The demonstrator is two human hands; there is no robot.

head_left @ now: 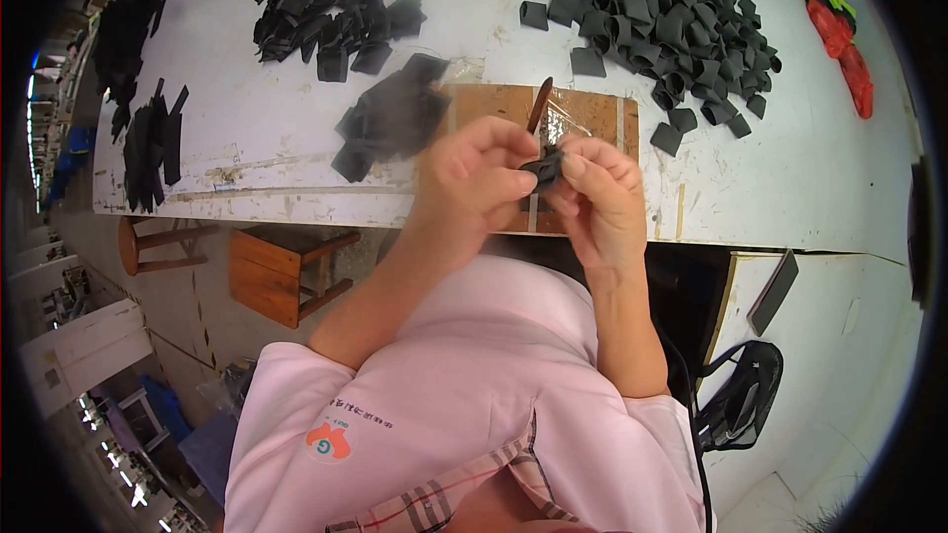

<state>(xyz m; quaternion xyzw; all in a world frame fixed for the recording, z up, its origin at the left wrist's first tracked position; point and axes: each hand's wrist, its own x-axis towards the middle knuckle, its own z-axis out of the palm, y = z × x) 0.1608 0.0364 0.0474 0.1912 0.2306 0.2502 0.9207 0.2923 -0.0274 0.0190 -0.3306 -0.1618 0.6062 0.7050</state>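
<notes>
Black loop (pixel 544 169) seemingly pinched between both hands' fingers (pixel 515 181).

White worktable (pixel 296 128) scuffed and stained, big heap of black loops (pixel 662 20) lay far right, flat black pieces (pixel 331 5) piled far centre, wooden board (pixel 592 114) near the edge, wooden stools (pixel 281 271) stood left below, black bag (pixel 741 395) hung near right

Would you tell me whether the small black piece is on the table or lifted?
Lifted: both hands, left hand and right hand, pinch the black piece.
</notes>
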